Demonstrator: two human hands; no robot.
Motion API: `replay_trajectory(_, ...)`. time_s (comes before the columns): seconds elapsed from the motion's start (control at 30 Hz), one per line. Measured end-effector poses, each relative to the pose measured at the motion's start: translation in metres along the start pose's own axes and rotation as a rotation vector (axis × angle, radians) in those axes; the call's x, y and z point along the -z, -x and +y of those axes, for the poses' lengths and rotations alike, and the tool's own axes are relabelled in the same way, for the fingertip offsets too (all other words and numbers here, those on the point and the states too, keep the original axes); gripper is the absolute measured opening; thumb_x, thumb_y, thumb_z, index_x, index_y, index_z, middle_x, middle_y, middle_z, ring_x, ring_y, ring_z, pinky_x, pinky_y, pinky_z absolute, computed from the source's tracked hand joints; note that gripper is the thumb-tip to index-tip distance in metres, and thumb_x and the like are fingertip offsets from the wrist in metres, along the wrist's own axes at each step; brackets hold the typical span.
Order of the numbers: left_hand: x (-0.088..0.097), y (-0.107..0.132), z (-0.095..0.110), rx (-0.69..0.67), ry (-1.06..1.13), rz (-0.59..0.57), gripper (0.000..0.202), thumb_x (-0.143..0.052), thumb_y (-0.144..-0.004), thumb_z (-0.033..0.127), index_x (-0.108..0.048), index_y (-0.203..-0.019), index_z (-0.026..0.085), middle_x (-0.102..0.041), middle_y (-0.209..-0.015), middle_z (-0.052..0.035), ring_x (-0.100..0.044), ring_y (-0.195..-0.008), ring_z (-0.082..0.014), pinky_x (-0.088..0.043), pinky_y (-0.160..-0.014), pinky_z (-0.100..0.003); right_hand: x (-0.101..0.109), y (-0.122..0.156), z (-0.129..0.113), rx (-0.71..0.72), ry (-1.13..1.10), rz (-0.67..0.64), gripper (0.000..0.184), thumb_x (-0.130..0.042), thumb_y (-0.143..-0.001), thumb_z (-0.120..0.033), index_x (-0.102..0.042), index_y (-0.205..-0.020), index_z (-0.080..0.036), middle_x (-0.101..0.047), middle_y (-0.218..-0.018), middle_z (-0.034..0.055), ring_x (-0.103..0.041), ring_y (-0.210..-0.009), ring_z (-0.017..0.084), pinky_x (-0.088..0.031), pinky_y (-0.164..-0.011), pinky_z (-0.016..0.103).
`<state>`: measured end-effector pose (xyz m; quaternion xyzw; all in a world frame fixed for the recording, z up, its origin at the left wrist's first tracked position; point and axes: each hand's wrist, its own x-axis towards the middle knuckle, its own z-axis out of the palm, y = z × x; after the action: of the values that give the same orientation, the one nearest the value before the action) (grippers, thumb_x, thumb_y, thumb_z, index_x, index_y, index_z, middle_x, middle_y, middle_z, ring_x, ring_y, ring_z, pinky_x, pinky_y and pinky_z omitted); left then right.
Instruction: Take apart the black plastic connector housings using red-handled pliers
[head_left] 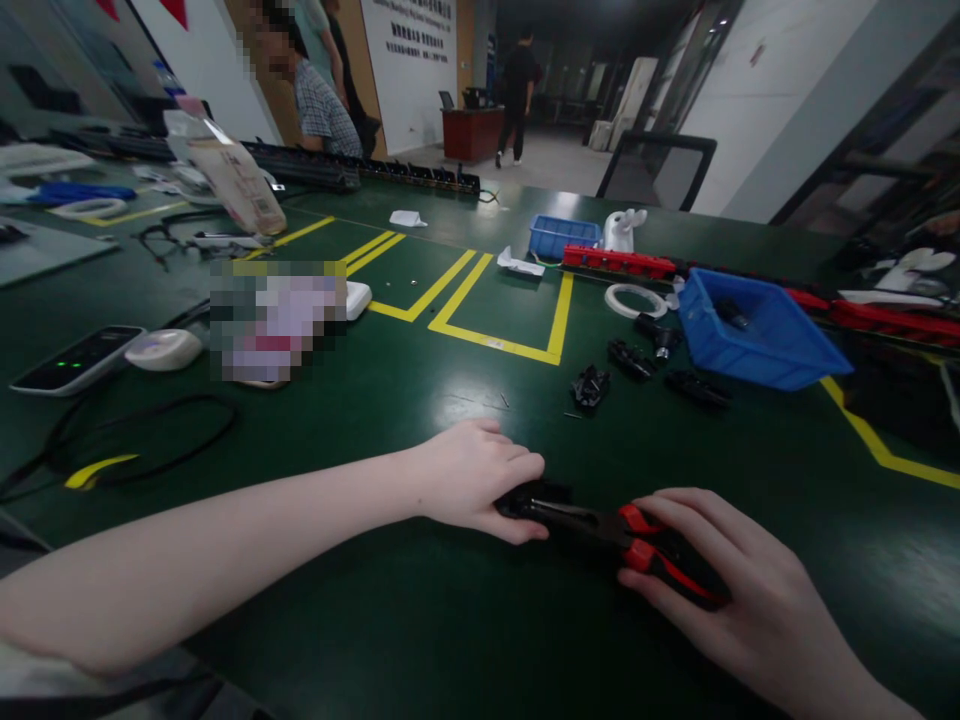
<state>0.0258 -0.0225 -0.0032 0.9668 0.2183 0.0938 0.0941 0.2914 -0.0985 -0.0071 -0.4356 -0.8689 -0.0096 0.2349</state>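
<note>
My left hand [476, 478] is closed on a small black part [525, 498] pressed against the green table [420, 610]. My right hand [720, 580] wraps round the red and black handles of a pair of pliers [600, 525]. The dark jaws of the pliers reach left and meet the black part under my left fingers. How the jaws sit on the part is hidden by my fingers.
Several loose black parts [590, 386] lie beyond my hands. A blue bin [757, 330] stands at the right, a smaller blue bin [559, 236] farther back beside red strips [619, 262]. A black cable [135, 440], a phone [75, 360] and a white puck lie at the left. People stand behind the table.
</note>
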Motion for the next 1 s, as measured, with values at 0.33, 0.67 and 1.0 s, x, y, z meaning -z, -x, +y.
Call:
replay_trajectory(0.33, -0.001, -0.002, 0.007, 0.221, -0.126, 0.019, 0.042, -0.053, -0.081, 0.059, -0.053, -0.077, 0.017, -0.065, -0.064, 0.0008, -0.064, -0.057, -0.0177, -0.04, -0.058, -0.03, -0.008, 0.003, 0.007, 0.017, 0.111, 0.068, 0.038, -0.057, -0.082, -0.05, -0.06, -0.104, -0.019, -0.065, -0.094, 0.0097, -0.065, -0.078, 0.022, -0.054, -0.063, 0.034)
replay_trajectory(0.67, -0.004, -0.001, 0.005, 0.252, -0.005, 0.068, 0.037, -0.05, -0.089, 0.053, -0.049, -0.097, 0.017, -0.064, -0.071, 0.0009, -0.061, -0.059, -0.0173, -0.045, -0.062, -0.031, -0.008, -0.001, 0.008, -0.057, 0.076, 0.028, 0.039, -0.054, -0.084, -0.052, -0.057, -0.106, -0.02, -0.064, -0.096, 0.0084, -0.066, -0.079, 0.02, -0.055, -0.062, 0.031)
replay_trajectory(1.0, 0.01, 0.002, 0.01, 0.282, 1.071, 0.056, 0.028, -0.033, -0.098, 0.032, -0.046, -0.116, 0.014, -0.065, -0.096, -0.0068, -0.06, -0.075, -0.0128, -0.05, -0.063, -0.024, -0.001, 0.001, 0.009, -0.027, 0.078, 0.059, 0.039, -0.062, -0.08, -0.043, -0.055, -0.109, -0.018, -0.062, -0.099, 0.0099, -0.063, -0.085, 0.022, -0.053, -0.068, 0.034)
